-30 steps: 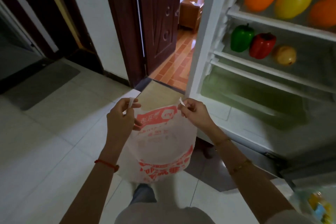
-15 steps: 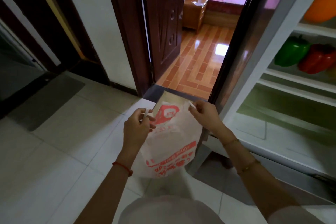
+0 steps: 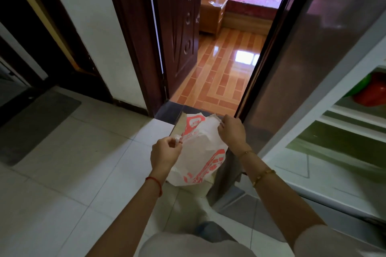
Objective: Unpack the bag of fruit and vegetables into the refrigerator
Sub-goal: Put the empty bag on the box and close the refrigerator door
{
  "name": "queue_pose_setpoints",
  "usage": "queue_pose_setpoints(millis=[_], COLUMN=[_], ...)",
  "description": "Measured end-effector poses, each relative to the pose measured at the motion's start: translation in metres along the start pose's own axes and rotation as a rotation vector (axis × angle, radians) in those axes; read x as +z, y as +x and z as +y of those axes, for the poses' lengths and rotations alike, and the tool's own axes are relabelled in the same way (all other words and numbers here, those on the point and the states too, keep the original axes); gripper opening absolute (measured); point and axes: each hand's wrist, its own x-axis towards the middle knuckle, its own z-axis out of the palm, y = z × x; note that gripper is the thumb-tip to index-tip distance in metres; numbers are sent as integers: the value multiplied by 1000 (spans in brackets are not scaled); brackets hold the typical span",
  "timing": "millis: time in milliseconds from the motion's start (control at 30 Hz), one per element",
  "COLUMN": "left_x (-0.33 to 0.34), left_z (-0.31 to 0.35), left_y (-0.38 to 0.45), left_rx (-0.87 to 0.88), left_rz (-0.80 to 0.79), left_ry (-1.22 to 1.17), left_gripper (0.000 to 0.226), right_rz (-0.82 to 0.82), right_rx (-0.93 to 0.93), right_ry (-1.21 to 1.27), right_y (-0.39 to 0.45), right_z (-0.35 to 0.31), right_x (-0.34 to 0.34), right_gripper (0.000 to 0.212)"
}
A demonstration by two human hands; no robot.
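- Bag (image 3: 200, 152) — white plastic with red print — hangs slack between the two hands, held in the air above the pale floor tiles (image 3: 69, 183), left of the open refrigerator (image 3: 313, 110).
- Left hand (image 3: 165, 153): its fingers (image 3: 174, 142) are curled in and pinch the bag's left handle at the top edge.
- Right hand (image 3: 231, 129): its fingers (image 3: 221, 126) are bent tight and pinch the right handle, a little higher and farther away than the left.
- A red string circles the left wrist; two thin gold bracelets sit on the right forearm.
- On a refrigerator shelf at the far right edge lie a green pepper (image 3: 360, 87) and a red pepper (image 3: 373, 94), touching — both partly cut off by the frame.
- Beyond the bag, a dark wooden door (image 3: 179, 27) stands open onto a room with orange striped flooring.
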Motion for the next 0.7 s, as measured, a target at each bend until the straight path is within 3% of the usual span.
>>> queue_pose_setpoints(millis=[233, 433, 533, 700], left_x=[40, 74, 85, 89], left_z=[-7, -15, -19, -15], left_y=[44, 61, 64, 73], left_rx=[-130, -250, -291, -292], left_rz=[-41, -140, -154, -113], left_ry=[-39, -162, -229, -325], left_gripper=[25, 32, 33, 20], right_rz=[-113, -120, -87, -17], right_rx=[159, 306, 293, 222], right_ry=[-30, 200, 270, 311], right_y=[36, 59, 71, 92], right_z=[29, 47, 50, 45], right_x=[38, 70, 80, 83], right_gripper=[13, 16, 2, 11])
